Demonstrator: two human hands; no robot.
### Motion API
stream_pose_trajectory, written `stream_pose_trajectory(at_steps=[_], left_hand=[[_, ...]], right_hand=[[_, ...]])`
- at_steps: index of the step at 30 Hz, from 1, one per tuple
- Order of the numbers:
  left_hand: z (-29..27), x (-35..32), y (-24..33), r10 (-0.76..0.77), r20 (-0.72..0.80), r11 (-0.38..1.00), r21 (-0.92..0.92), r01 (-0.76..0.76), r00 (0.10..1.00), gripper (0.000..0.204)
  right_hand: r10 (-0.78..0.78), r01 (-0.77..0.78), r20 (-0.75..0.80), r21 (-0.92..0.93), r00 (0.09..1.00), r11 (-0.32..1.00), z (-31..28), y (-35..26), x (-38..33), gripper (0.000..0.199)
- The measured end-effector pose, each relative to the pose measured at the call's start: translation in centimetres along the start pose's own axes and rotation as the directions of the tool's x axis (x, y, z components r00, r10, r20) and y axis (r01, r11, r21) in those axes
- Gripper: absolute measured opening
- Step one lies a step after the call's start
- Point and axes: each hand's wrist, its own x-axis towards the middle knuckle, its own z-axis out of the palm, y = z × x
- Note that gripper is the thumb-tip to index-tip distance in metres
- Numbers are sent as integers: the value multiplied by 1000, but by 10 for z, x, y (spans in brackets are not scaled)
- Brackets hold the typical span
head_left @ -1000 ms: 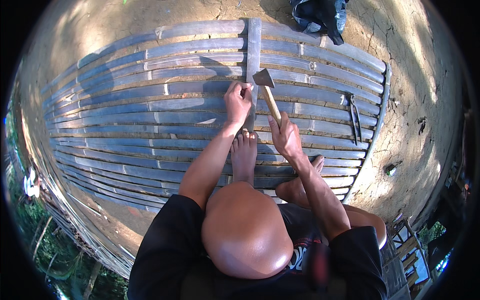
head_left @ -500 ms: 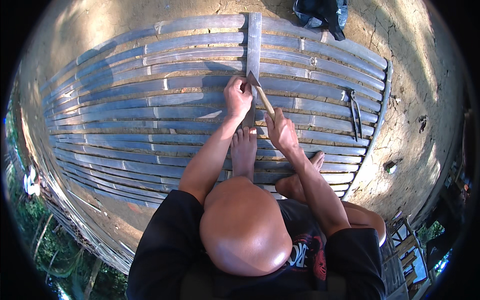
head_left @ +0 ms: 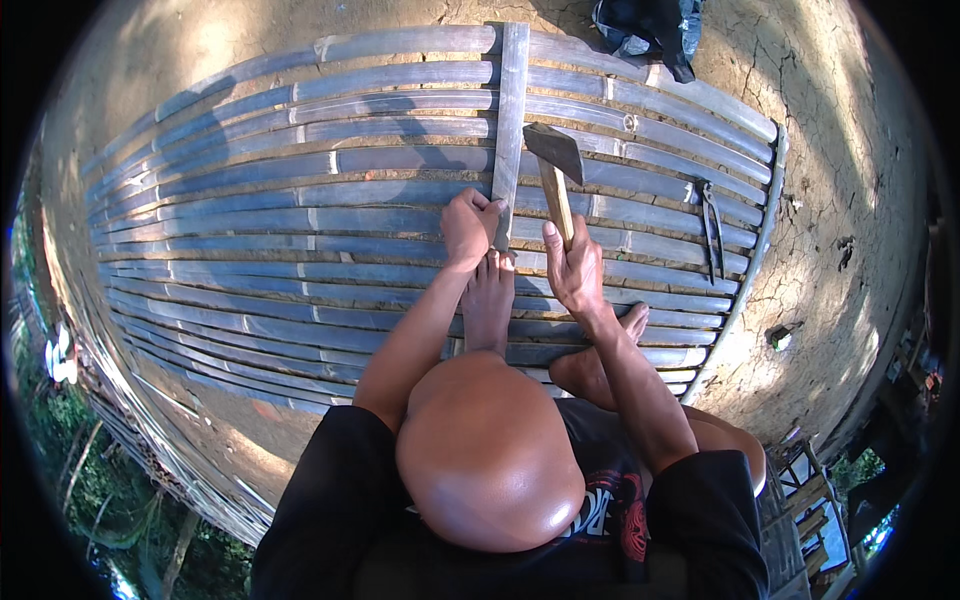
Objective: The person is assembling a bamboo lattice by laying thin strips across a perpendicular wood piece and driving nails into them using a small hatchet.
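My right hand [head_left: 576, 268] is wrapped round the wooden handle of a hammer [head_left: 556, 190]. Its dark metal head hangs right of a narrow grey wooden board [head_left: 512, 95], apart from it. My left hand [head_left: 470, 230] is closed at the left edge of the board, thumb and fingers pinched together; anything between them is too small or hidden to name. The board lies lengthwise away from me across the bamboo slats [head_left: 400, 222]. Its near end meets the toes of my bare foot [head_left: 489, 305].
Long-handled pincers [head_left: 712, 230] lie on the slats at the right. A black plastic bag [head_left: 650, 35] sits at the far edge. Cracked dry earth [head_left: 810, 240] surrounds the platform. My other foot [head_left: 632, 322] rests on the slats at the right.
The hammer head has lifted off from beside my left fingers and swung to the right. My left hand has slid a little toward me along the board.
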Motion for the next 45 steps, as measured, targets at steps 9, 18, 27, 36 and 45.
stream_pose_trajectory(at_steps=[9, 18, 27, 36, 45], left_hand=[[6, 5, -8, -73, 11, 997, -34, 73, 997, 36], [5, 11, 0, -112, -5, 994, -4, 112, 994, 34], [10, 6, -14, -97, 24, 995, -37, 98, 995, 35], [10, 10, -16, -85, 28, 994, -67, 87, 996, 36], [14, 9, -22, 40, -22, 999, -33, -41, 999, 33]], right_hand=[[3, -3, 7, -37, 1000, 999, -2, 8, 8, 34], [3, 4, 85, -80, 996, 997, 9, 14, 13, 34], [50, -42, 54, -132, 997, 990, 22, 29, 14, 28], [78, -64, 70, -192, 994, 979, 27, 31, 12, 28], [-65, 70, -106, 47, 992, 996, 32, 27, -1, 26]])
